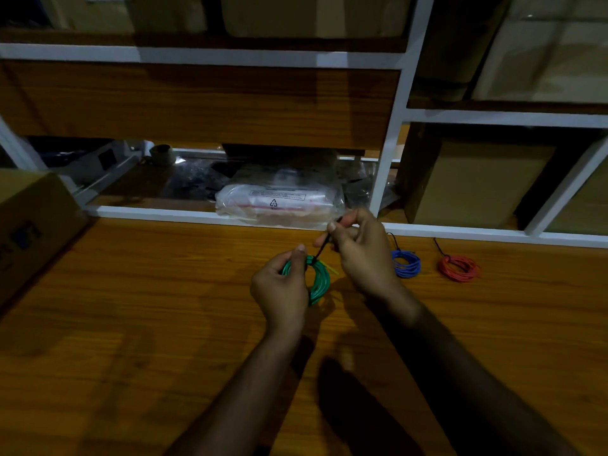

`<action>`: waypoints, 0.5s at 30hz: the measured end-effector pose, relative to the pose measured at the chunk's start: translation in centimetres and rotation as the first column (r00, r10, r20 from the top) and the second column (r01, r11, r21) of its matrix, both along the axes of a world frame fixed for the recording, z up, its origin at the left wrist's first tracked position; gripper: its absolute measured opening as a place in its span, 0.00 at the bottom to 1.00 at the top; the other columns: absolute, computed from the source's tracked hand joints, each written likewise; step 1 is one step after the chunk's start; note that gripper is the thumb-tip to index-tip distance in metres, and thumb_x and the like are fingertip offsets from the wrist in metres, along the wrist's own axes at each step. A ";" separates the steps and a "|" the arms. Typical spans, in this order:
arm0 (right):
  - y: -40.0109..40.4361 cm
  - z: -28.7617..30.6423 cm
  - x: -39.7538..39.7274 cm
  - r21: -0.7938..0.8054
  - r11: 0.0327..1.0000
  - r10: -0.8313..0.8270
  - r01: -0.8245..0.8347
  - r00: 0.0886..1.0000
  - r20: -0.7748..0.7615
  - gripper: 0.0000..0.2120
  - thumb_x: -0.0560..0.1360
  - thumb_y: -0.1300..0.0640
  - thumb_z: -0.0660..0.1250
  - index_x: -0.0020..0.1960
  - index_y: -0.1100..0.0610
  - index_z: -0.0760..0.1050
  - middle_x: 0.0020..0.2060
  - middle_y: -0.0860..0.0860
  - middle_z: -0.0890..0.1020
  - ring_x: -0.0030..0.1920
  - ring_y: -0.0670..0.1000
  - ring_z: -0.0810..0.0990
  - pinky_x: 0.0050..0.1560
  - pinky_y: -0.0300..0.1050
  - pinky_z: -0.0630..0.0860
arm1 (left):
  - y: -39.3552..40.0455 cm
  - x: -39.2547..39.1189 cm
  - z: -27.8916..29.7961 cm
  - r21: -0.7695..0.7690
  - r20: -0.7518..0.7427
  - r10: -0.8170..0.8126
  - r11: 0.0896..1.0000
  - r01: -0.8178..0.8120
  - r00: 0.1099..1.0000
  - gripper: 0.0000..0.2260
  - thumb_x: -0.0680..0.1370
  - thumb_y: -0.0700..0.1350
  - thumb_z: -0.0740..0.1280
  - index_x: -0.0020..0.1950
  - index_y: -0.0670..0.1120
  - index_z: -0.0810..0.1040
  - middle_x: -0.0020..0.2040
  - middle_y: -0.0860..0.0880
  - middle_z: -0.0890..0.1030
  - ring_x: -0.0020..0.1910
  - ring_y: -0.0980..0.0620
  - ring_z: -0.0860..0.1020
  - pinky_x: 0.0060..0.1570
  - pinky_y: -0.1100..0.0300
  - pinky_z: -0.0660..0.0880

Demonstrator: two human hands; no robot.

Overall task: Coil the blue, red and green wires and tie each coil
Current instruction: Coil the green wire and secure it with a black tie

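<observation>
A green wire coil (320, 280) is held above the wooden table (131, 324), near its middle. My left hand (279, 291) grips the coil's left side, thumb up. My right hand (362, 255) pinches a thin black tie (324, 245) that runs down to the top of the green coil. To the right, a blue wire coil (406, 264) lies on the table with a black tie sticking up from it. Further right lies a red wire coil (458, 268), also with a black tie.
A white-framed shelf (391, 133) stands along the table's far edge. A clear plastic bag (279, 202) sits in its lowest opening, right behind my hands. Cardboard boxes (470, 182) fill the right shelves. Another cardboard box (29, 225) stands at the table's left edge.
</observation>
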State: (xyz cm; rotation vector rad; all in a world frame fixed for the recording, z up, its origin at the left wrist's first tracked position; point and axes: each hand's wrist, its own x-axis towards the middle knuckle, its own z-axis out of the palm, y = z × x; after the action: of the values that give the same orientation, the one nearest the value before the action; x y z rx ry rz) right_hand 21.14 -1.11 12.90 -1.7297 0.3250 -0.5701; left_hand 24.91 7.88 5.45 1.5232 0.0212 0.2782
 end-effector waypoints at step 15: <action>1.1 -0.5 1.2 0.539 0.833 -0.113 0.125 0.992 -0.056 0.06 0.79 0.69 0.58 0.49 0.60 0.67 0.32 0.56 0.78 0.36 0.52 0.81 0.53 0.57 0.81 | -0.7 0.8 -0.9 0.122 0.064 0.058 0.990 -0.065 0.996 0.10 0.77 0.50 0.70 0.48 0.45 0.86 0.38 0.52 0.83 0.39 0.56 0.81 0.36 0.64 0.76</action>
State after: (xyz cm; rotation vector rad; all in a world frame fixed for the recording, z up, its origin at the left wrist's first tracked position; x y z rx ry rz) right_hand 22.39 -0.02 12.38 -1.1687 0.5569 -0.4889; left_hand 25.74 7.20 4.58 1.6387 0.0028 0.3811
